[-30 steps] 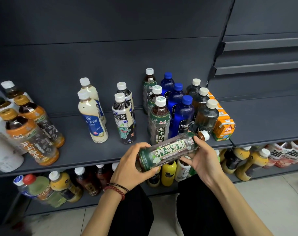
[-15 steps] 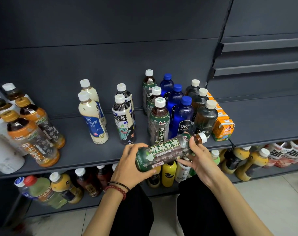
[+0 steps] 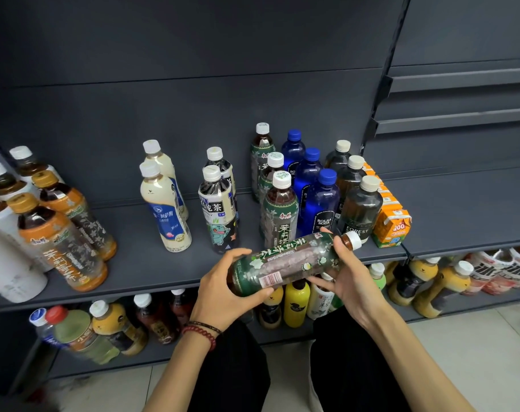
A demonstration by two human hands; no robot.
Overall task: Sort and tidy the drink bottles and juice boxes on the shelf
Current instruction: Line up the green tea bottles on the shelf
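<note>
Green tea bottle (image 3: 291, 263) was held sideways before the shelf (image 3: 140, 272), cap toward 2 o'clock. Fingers (image 3: 254, 293) of the left hand (image 3: 220, 289) curled round its base, those of the right hand (image 3: 347, 278) round the neck; presumably bound for matching bottles (image 3: 279, 215) at 12 o'clock.

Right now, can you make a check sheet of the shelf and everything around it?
Surface: dark shelf, bottles standing in rows.
Job's things: green tea bottle held sideways; three matching bottles stand behind it, blue bottles beside them, juice boxes farther right.
Clutter: nothing seen.
Hands: left hand grips the bottle's base; right hand holds its neck end.
Cables: nothing seen.
Surroundings: more bottles on the level below; tiled floor.
</note>
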